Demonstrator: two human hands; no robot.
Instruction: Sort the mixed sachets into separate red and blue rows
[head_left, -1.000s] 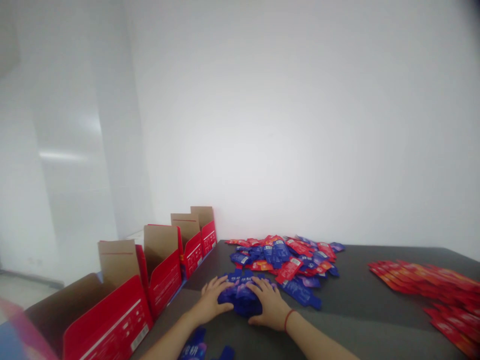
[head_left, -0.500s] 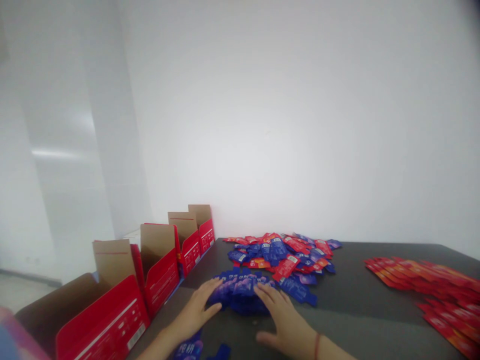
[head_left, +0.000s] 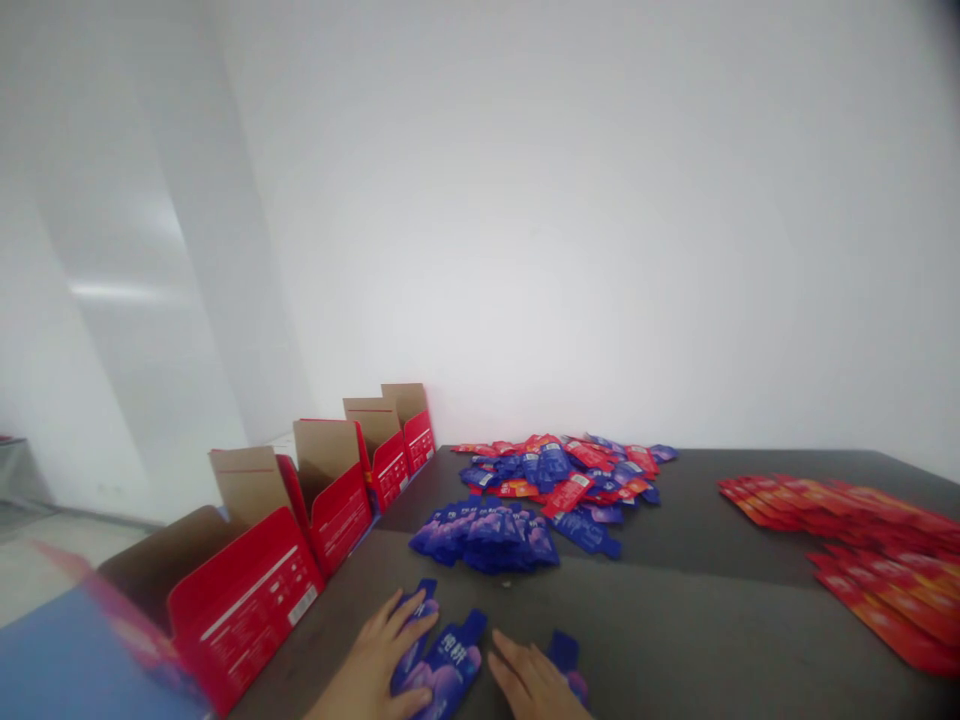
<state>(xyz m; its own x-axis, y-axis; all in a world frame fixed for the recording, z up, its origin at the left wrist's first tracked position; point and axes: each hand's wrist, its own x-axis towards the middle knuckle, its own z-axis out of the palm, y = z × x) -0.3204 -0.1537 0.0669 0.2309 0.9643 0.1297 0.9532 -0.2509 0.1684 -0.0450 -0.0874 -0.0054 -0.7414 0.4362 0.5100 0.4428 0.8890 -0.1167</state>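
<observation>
My left hand [head_left: 375, 655] lies on the near part of the dark table with its fingers spread over blue spouted pouches. One blue pouch [head_left: 459, 648] shows from under its thumb side, and another pouch [head_left: 420, 600] is partly covered by the fingers. My right hand [head_left: 532, 682] rests to the right of them, fingers stretched out and pointing forward. Partly hidden behind it is a further blue pouch [head_left: 566, 655]. Beyond both hands sits a fanned stack of blue pouches [head_left: 487, 535], touched by neither hand.
Along the left edge stands a row of open red cartons [head_left: 251, 610] with brown insides. A mixed heap of red and blue pouches [head_left: 555, 465] lies at the back of the table [head_left: 660, 640]. Overlapping rows of red pouches [head_left: 847, 510] cover the right side.
Both hands have left the fanned blue stack and come back toward me. My left hand is now on the loose blue pouches nearby. The view has tilted down slightly.
</observation>
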